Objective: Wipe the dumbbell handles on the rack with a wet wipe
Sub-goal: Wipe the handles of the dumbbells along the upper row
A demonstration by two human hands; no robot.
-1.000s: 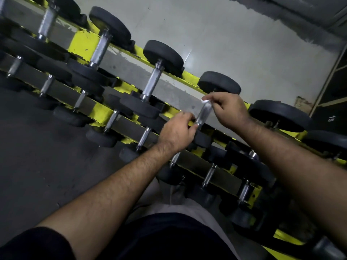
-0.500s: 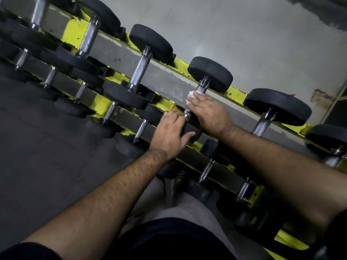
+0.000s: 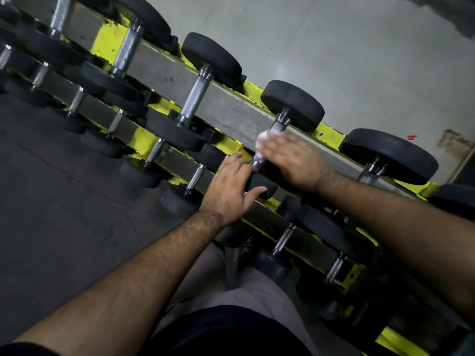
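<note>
Against a grey wall (image 3: pixel 359 47), a yellow rack (image 3: pixel 330 134) holds dumbbells; the right hand (image 3: pixel 293 160) wraps a wipe (image 3: pixel 263 136) round one handle (image 3: pixel 279 127), the left hand (image 3: pixel 231 186) gripping its near head (image 3: pixel 259 185).

Dumbbell handles (image 3: pixel 195 95): bright chromed metal with rough knurling. Dumbbell heads (image 3: pixel 293 104): matt black rubber. Rack (image 3: pixel 232 116): dull grey metal rails, scuffed, with chipped glossy yellow paint on the brackets. Wet wipe (image 3: pixel 263 138): soft white cloth-like sheet, crumpled. Floor (image 3: pixel 64 201): dark, matt, finely cracked surface.
</note>
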